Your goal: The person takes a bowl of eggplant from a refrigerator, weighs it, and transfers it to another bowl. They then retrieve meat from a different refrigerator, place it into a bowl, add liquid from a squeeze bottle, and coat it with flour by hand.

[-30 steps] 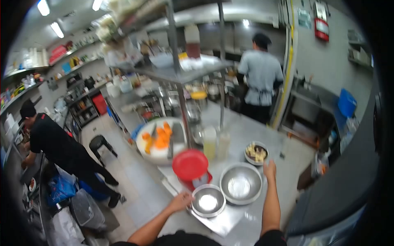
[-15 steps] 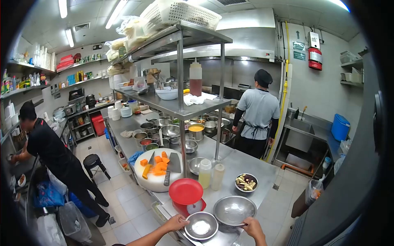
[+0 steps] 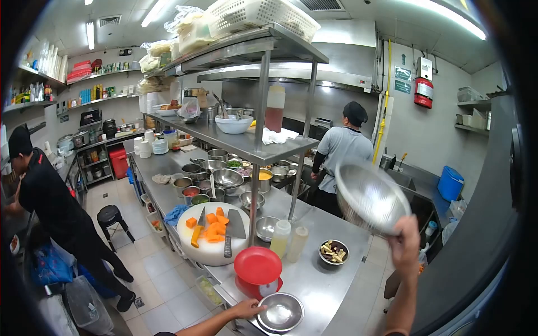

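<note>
My left hand (image 3: 246,308) pinches the rim of a small metal bowl (image 3: 281,313), which sits at the counter's near edge with nothing in it. Raised on the right, my right hand (image 3: 404,241) grips the edge of a large metal bowl (image 3: 374,196), tilted and smeared by motion. Just behind the small bowl stands a red kitchen scale (image 3: 258,266) with a round red pan. A bowl of cut, dark-skinned pieces (image 3: 334,252) rests farther right on the counter. Two squeeze bottles, one yellowish (image 3: 280,239) and one paler (image 3: 297,245), stand behind the scale.
A round white cutting board (image 3: 193,257) bears orange chunks, a cleaver (image 3: 236,224) and a yellow-handled knife. A steel shelf (image 3: 224,134) on posts rises over the counter. One co-worker (image 3: 343,151) stands beyond it, another (image 3: 53,196) at left. A black stool (image 3: 115,219) is on the floor.
My right hand has lifted the large metal bowl off the counter, up and to the right. My left hand stays on the small bowl's rim. The view has shifted slightly.
</note>
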{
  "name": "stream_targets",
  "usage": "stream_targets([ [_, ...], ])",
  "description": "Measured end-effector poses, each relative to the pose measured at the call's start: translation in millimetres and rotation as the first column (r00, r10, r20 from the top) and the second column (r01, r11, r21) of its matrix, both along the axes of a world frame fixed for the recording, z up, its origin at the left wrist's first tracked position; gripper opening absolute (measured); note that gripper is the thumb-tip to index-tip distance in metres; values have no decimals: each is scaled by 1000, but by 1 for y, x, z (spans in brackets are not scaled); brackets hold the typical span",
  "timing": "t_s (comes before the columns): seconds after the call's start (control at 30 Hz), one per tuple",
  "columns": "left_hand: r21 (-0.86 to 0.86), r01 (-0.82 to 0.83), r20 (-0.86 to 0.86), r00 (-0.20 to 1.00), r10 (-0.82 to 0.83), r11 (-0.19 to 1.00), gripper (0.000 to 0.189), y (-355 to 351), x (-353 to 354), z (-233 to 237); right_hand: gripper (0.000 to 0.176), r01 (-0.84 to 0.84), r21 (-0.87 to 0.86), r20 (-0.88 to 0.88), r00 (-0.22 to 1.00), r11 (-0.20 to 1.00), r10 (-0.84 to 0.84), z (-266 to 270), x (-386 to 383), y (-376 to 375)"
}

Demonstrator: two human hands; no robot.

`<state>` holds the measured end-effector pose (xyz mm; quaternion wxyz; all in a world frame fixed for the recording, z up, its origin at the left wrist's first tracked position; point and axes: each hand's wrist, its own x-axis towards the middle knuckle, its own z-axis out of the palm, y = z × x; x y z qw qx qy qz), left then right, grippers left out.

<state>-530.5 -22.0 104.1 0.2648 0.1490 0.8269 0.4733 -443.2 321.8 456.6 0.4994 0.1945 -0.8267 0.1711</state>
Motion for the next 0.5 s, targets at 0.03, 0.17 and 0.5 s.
stream_targets([
  [0.03,50,15,42,999,-18,999,59,-3,-2,-1,27,53,107,-137,990,993,-38,32,-10,-7],
  [0.17,249,78,250,958,-142,965,56,-17,-8,9,25,-258,-94,-272,936,962,225,162,-76,-51],
  [0.5,423,260,194,910,-367,868,35,-41,-50,-11,38,220,41,-714,689,975,-125,428,-170,-246],
])
